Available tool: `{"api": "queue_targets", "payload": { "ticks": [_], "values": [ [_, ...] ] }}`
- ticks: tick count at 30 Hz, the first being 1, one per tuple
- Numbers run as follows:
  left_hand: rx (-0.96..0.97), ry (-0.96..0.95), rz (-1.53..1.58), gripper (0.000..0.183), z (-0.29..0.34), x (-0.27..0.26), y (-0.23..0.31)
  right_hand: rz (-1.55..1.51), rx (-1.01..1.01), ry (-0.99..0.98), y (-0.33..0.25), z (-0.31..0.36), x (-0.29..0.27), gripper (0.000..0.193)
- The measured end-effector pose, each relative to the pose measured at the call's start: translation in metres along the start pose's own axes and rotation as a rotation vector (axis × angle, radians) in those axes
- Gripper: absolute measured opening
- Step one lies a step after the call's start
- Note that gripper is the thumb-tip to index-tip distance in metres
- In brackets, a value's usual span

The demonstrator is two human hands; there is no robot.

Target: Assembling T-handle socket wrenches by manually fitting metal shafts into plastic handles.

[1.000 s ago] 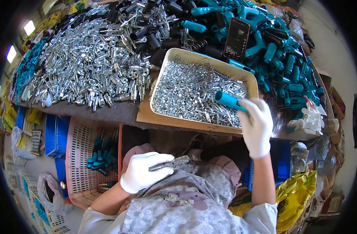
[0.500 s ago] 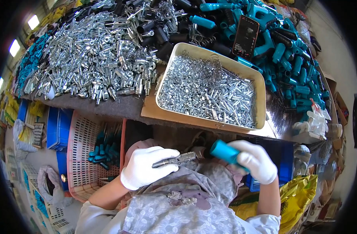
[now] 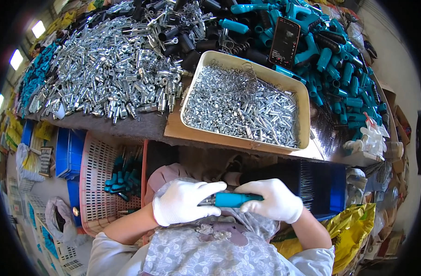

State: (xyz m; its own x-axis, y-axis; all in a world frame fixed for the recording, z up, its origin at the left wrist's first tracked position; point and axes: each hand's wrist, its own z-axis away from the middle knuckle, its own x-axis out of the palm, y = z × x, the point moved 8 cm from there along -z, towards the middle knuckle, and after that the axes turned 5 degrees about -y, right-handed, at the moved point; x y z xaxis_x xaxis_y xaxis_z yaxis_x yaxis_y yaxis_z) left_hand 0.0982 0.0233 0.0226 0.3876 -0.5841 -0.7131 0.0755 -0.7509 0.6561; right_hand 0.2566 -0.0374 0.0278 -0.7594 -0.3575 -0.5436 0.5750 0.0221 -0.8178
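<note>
Both hands, in white gloves, meet in front of my lap. My left hand (image 3: pixel 178 203) is closed round a silver metal shaft (image 3: pixel 208 201), most of it hidden by the glove. My right hand (image 3: pixel 278 200) grips a teal plastic sleeve (image 3: pixel 229 199) by its right end. The sleeve lies level, in line with the shaft, and its left end meets or covers the shaft's right part. How far the shaft reaches inside cannot be seen.
Beyond my hands, a cream tray (image 3: pixel 304 133) of small metal pins and springs sits on the bench. Heaped behind are metal fittings (image 3: pixel 113 69), teal handles (image 3: pixel 348 87) and a phone (image 3: pixel 284 42). A pink basket (image 3: pixel 93 177) stands left, a blue bin (image 3: pixel 332 188) right.
My right hand has brought the teal sleeve left and down onto the metal shaft's end. The sleeve went from tilted to level. My left hand keeps its hold, slightly lower and further right.
</note>
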Motion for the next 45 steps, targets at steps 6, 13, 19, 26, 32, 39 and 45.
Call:
{"api": "queue_targets", "payload": {
  "ticks": [6,13,19,26,32,39,45],
  "values": [
    [0.024,-0.246,-0.243,0.066,0.001,0.018,0.002,-0.176,0.127,-0.050,0.007,-0.005,0.019,0.049],
    [0.084,-0.258,-0.137,0.058,0.004,0.025,0.003,-0.437,0.186,-0.156,0.030,-0.008,0.042,0.067],
    [0.063,-0.218,-0.122,0.054,0.002,0.020,0.005,-0.450,0.204,-0.154,0.028,-0.009,0.036,0.068],
    [0.110,-0.169,-0.141,0.052,0.004,0.016,0.007,-0.186,0.170,-0.043,0.010,-0.005,0.026,0.068],
    [0.133,-0.181,-0.142,0.053,-0.001,0.019,0.016,-0.416,0.128,-0.090,0.016,-0.008,0.039,0.064],
    [0.074,-0.169,-0.047,0.046,-0.013,0.015,0.019,-0.403,0.174,-0.155,0.008,-0.018,0.038,0.059],
    [0.093,-0.070,-0.181,0.048,-0.022,-0.003,0.018,0.187,-0.121,0.382,-0.032,-0.017,-0.066,0.018]
  ]
}}
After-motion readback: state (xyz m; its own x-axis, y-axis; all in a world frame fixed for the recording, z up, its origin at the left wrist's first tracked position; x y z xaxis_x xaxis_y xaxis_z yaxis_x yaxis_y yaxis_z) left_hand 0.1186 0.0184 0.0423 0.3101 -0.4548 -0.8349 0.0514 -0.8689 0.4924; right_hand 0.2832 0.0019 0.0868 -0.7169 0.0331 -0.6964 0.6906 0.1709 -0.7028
